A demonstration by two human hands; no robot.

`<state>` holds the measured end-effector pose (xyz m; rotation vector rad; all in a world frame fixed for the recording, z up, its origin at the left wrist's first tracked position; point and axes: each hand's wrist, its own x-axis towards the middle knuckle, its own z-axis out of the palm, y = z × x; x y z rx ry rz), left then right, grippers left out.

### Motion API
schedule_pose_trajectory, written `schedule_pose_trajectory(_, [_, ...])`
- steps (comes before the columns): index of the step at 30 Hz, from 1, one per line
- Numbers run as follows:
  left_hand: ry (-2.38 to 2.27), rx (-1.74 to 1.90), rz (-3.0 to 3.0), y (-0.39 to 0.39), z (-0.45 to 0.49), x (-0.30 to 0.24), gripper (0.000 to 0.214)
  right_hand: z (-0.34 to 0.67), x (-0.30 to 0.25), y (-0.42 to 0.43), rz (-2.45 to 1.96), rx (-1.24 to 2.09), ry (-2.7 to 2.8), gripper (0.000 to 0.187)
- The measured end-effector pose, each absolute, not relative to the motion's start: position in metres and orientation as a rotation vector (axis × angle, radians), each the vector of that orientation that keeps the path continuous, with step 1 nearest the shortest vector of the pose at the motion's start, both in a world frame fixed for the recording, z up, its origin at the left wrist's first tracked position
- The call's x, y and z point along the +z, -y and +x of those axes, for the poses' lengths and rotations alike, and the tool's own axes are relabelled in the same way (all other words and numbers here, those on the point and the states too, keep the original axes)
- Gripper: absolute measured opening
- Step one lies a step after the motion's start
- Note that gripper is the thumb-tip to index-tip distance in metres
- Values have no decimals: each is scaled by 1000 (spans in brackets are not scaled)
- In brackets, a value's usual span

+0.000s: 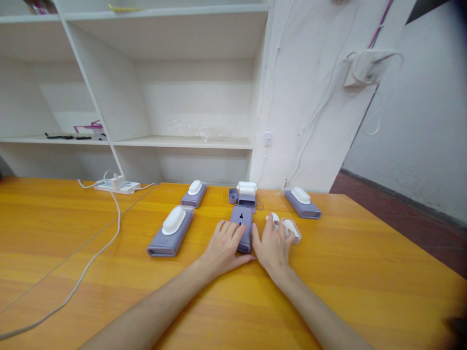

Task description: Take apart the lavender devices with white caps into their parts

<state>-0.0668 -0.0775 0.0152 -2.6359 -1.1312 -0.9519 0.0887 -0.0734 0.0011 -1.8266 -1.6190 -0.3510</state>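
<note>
A purple rectangular case (242,219) lies flat on the orange table (328,272), just ahead of me. My left hand (223,248) rests on the case's left side, fingers stretched forward and lying flat over its edge. My right hand (272,245) lies beside the case's right edge, fingers extended; its fingertips touch a small white oval piece (273,217). A second white oval piece in a clear shell (292,228) sits just right of that hand.
Three more purple cases topped with white oval parts lie around: near left (171,231), far left (194,193), far right (302,201). A small purple holder with white pieces (246,193) stands behind. A white power strip (116,184) and cable (95,257) cross the left side. White shelves stand behind.
</note>
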Motion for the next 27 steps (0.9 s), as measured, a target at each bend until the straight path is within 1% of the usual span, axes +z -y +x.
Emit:
schedule_pose_trajectory(3, [1379,-1016,-2468,76,-67,10,86,89,-4,72,-1748,-374,1631,58])
schedule_pose_trajectory(5, [1481,-1015,-2433,74,-67,5,93,89,-6,72,-1680,-351,1654,55])
schedule_pose_trajectory(9, [1539,-994,-2459,72,-68,0,87,90,-6,73,-1477,-177,1726,52])
schedule_pose_trajectory(12, [1488,-1089,-2479,73,-68,2,83,88,-5,75,-1331,0,1698,52])
schedule_pose_trajectory(14, [1440,-1161,-2472,75,-69,4,84,85,-3,76,-1285,151,1592,55])
schedule_pose_trajectory(17, [1349,-1237,-2450,75,-70,6,91,77,2,79,-1168,514,1407,59])
schedule_pose_trajectory(19, [1281,-1262,-2458,75,-70,5,94,73,6,80,-1023,800,1345,55])
schedule_pose_trajectory(21, [1236,-1291,-2474,74,-70,4,94,70,9,80,-897,1004,1316,47])
schedule_pose_trajectory(24, [1210,-1370,-2557,73,-69,2,99,71,10,80,-838,1113,1257,46])
schedule_pose_trajectory(27, [1239,-1481,-2699,71,-68,2,106,73,10,79,-860,1090,1224,49])
